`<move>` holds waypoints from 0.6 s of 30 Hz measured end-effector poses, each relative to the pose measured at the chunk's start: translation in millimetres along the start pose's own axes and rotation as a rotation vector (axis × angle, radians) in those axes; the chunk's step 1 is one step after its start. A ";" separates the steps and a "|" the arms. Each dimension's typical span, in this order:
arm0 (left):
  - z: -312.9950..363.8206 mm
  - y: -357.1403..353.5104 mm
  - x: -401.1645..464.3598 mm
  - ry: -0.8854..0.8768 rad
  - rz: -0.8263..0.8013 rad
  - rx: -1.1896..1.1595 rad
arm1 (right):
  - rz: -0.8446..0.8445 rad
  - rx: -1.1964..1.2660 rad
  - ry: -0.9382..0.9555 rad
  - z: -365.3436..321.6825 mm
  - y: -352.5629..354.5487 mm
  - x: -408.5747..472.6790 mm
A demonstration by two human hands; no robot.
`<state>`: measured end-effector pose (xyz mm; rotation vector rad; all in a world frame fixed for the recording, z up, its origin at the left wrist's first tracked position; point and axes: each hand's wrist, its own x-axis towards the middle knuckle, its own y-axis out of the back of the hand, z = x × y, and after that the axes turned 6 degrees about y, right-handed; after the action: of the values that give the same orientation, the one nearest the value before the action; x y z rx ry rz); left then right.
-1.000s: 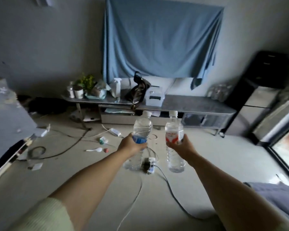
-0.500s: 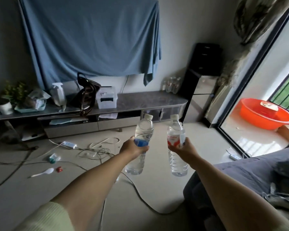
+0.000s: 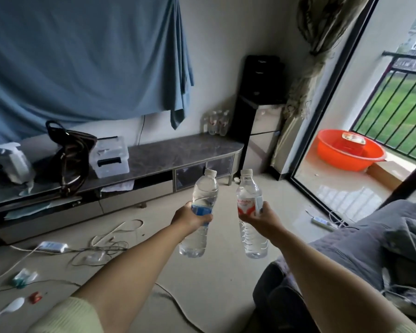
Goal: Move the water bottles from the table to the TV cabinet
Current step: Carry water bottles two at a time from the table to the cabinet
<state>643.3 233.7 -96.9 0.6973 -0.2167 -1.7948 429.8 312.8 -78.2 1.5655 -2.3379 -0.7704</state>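
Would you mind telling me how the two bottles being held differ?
The left bottle has a blue label; the right bottle has a red-and-white one. The left bottle tilts with its cap to the right; the right bottle stands nearly upright. Both are clear, white-capped and gripped mid-body, one per hand.

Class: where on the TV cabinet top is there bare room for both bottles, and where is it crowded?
Bare: the TV cabinet top between the clear storage box and the bottles already standing at its far right end. Crowded: leftwards, around the brown bag and spray bottle.
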 end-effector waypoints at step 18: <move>116.6 -20.9 250.2 -0.064 -0.154 0.087 | 0.125 0.008 -0.131 -7.5 29.9 226.9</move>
<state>515.7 -11.9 -99.9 0.7349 -0.2916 -1.9659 317.5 113.2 -78.9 1.3952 -2.5061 -0.8591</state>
